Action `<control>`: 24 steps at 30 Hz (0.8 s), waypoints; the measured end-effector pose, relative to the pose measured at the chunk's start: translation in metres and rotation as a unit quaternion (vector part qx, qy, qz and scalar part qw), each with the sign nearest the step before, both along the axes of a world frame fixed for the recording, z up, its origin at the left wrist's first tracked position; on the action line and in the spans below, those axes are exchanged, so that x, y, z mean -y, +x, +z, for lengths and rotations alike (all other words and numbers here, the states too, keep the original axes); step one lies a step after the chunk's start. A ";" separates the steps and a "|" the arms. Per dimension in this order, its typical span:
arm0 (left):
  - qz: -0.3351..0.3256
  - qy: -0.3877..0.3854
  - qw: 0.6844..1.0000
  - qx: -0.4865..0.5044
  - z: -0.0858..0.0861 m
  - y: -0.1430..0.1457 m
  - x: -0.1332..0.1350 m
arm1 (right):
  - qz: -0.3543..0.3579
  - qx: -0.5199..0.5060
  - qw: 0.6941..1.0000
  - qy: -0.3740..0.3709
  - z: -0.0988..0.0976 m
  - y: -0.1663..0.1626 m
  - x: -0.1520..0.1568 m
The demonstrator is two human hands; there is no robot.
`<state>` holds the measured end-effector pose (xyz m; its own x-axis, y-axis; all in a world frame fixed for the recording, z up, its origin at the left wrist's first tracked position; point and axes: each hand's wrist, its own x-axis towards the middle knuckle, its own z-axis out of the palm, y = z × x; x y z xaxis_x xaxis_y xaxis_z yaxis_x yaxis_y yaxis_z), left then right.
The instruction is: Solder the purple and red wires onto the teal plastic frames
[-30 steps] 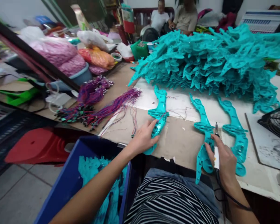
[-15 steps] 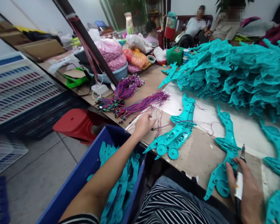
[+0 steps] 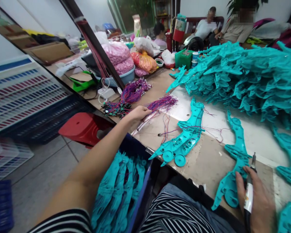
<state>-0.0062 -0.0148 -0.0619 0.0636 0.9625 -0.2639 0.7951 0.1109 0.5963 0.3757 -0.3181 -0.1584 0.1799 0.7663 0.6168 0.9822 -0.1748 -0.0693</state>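
Observation:
My left hand (image 3: pixel 140 113) reaches across to the near end of a bundle of purple and red wires (image 3: pixel 163 103), its fingers bent together. What they hold, if anything, is hidden. My right hand (image 3: pixel 258 197) is wrapped round a slim electric screwdriver (image 3: pixel 248 194), metal tip pointing away from me. Its fingertips lie against a turquoise plastic part (image 3: pixel 237 150) on the table. Between my hands sits a pair of similar turquoise parts (image 3: pixel 184 139), side by side, with thin wires across them and a small dark connector (image 3: pixel 159 134) at one wire end.
A large heap of turquoise parts (image 3: pixel 244 74) covers the table's back right. Another wire bundle (image 3: pixel 135 90) lies by a white power strip (image 3: pixel 106 93). Below my left arm stands a blue bin (image 3: pixel 145 181) of turquoise parts, near a red stool (image 3: pixel 80 127). People sit in the background.
My left hand has moved forward and left, from beside the loose wires to the wire bundle. My right hand stays put with the screwdriver.

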 end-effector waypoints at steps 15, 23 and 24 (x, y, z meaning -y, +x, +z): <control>0.006 -0.122 0.967 0.222 0.037 0.003 -0.037 | 0.017 0.025 1.000 0.006 -0.001 0.001 0.000; 0.002 0.060 0.994 0.088 -0.005 -0.034 0.022 | 0.033 -0.005 0.999 0.027 0.007 -0.002 -0.004; -0.023 0.059 0.998 0.030 -0.010 -0.039 0.031 | 0.037 -0.008 0.999 0.033 0.007 -0.002 -0.004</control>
